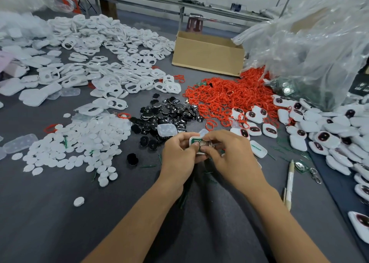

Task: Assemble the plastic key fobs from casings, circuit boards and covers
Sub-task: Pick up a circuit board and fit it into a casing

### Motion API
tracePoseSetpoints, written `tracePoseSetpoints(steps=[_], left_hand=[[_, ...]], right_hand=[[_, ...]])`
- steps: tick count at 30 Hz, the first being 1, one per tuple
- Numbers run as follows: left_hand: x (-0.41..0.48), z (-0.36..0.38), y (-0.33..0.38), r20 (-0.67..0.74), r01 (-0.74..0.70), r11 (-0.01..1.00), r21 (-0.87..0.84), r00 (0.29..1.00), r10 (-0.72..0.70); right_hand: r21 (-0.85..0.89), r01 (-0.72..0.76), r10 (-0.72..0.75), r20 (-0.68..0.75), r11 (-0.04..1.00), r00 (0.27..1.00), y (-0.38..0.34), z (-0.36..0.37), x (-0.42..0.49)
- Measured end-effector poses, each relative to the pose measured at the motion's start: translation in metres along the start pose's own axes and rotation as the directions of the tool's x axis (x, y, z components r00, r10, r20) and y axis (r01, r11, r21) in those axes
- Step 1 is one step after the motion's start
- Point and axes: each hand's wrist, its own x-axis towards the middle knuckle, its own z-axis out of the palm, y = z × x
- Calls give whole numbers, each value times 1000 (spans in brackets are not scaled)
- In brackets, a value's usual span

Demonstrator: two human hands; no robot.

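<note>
Far from done. Pinched in curled fingers (pixel 184 138) of left hand (pixel 178 152) and right hand (pixel 231 154) above the worktop (pixel 60 212): one casing (pixel 190 140), circuit board (pixel 194 142) seated, no cover yet. Finished fobs (pixel 319 126) piled right; loose casings (pixel 111 62) heaped left.

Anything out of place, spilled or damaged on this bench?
Nothing looks damaged. Two strays: one white disc lies alone, apart from the disc pile, and one black cover sits just off the black heap. Thin green slivers litter the table. The left hand and right hand grip a casing between them.
</note>
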Motion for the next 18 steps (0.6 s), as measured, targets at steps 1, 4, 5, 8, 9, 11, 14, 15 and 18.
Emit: tracePoseSetpoints(steps=[1,4,5,8,9,11,14,15,18], left_hand=[[0,0,0,-4,-1,1000,-5,1000,1],[1,2,0,-27,-1,999,-38,1000,0],[1,2,0,-32,-1,999,-36,999,0],[0,2,-1,-39,-1,1000,6,999,1],[0,2,-1,-39,-1,1000,13,999,1],[1,2,-1,-35,-1,1000,11,999,2],[1,2,-2,-24,-1,1000,16,1000,2],[1,2,-2,-21,-3,1000,23,1000,3],[0,1,-3,-20,-11,999,44,1000,12]], right_hand=[[38,-24,24,-7,999,1000,0,0,0],[128,-100,108,-64,987,992,2,-4,1],[135,-129,142,-90,982,986,4,-8,3],[17,-208,209,-145,978,967,18,-25,9],[-56,-258,247,-160,964,956,25,-32,11],[-226,-395,354,-205,890,913,46,-51,11],[-346,-594,534,-260,726,804,81,-81,8],[-344,-632,576,-260,694,775,88,-87,6],[-362,-623,587,-219,693,779,91,-90,10]])
